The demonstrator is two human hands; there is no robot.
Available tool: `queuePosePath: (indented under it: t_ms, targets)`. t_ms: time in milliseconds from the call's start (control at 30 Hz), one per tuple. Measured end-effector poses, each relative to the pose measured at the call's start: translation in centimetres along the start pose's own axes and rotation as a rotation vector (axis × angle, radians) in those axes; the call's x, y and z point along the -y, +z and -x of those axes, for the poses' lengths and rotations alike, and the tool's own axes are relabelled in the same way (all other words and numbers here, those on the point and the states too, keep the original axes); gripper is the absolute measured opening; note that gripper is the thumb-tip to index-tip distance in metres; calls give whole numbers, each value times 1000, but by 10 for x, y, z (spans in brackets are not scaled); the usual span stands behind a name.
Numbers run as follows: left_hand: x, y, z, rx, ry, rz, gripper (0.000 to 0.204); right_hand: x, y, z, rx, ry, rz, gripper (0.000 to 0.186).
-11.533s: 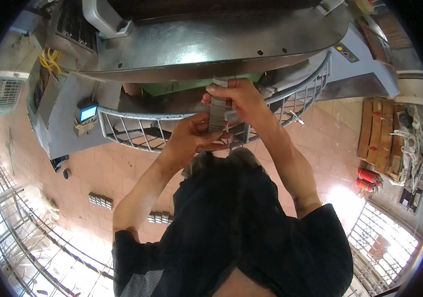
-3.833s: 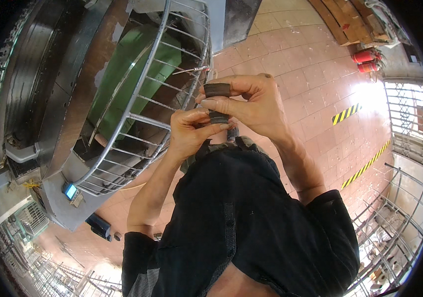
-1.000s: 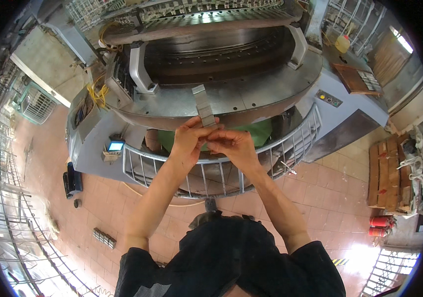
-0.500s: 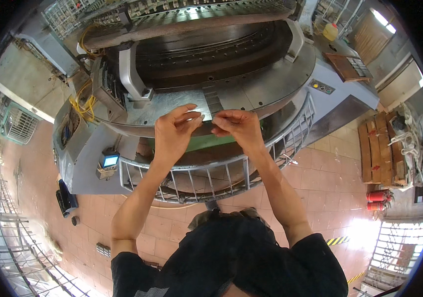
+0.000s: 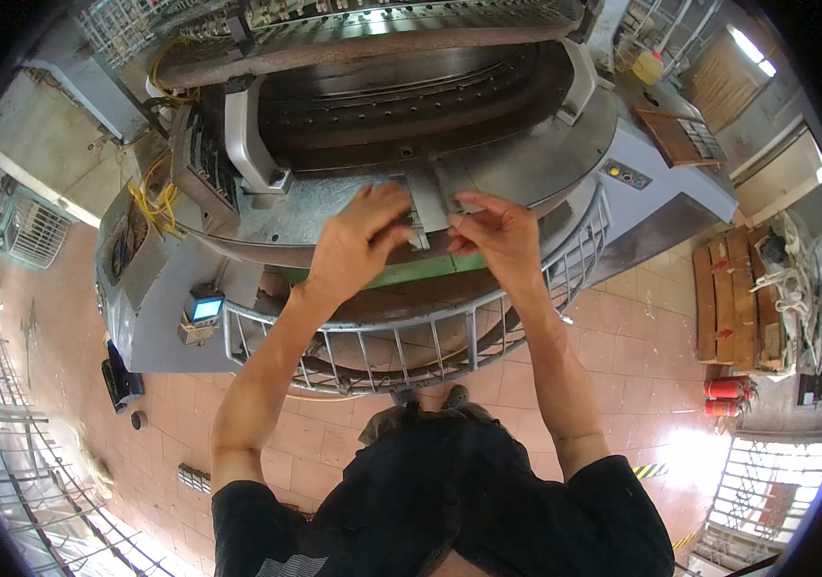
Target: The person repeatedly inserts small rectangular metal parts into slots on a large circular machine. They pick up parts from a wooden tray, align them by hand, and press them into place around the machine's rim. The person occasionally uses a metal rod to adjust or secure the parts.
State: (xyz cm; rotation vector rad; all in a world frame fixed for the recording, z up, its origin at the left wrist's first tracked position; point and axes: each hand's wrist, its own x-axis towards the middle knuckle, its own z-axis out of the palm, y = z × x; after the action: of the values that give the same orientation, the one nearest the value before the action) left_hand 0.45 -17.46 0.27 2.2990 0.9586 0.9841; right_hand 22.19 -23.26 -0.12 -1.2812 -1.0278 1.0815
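Both my hands are over the front of a large round machine's metal bed (image 5: 300, 207). My left hand (image 5: 358, 236) is left of a flat grey metal plate (image 5: 426, 197), its fingers bent and apart from the thumb, the tips slightly blurred. On the other side, my right hand (image 5: 502, 240) has thumb and fingertips at the plate's right edge, seeming to grip it, with the index finger stretched out. A narrow notched metal piece (image 5: 418, 234) shows along the plate's lower left edge. Whether my left fingertips touch it is hard to make out.
A curved metal railing (image 5: 416, 337) runs between my body and the machine. At left are a small lit screen (image 5: 208, 309) and yellow cables (image 5: 153, 200); a button panel (image 5: 626, 172) is at right. Red fire extinguishers (image 5: 726, 388) stand by a wooden crate (image 5: 733, 293).
My hands have moved apart from close together. The flat plate now shows between them where a dark, rung-like strip was in view. The whole view has shifted slightly.
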Motion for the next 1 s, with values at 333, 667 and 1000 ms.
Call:
queuePosePath:
  t_ms: [333, 667, 1000]
  targets:
    - [34, -1, -121, -290, -594, 1214, 21, 11, 6, -109, 260, -285, 387, 26]
    - [85, 3, -164, -10, -615, 1147, 20, 15, -11, -197, 597, 46, 339, 22]
    - [63, 2, -150, -436, -163, 404, 17, -1, 4, -193, 121, -293, 459, 24]
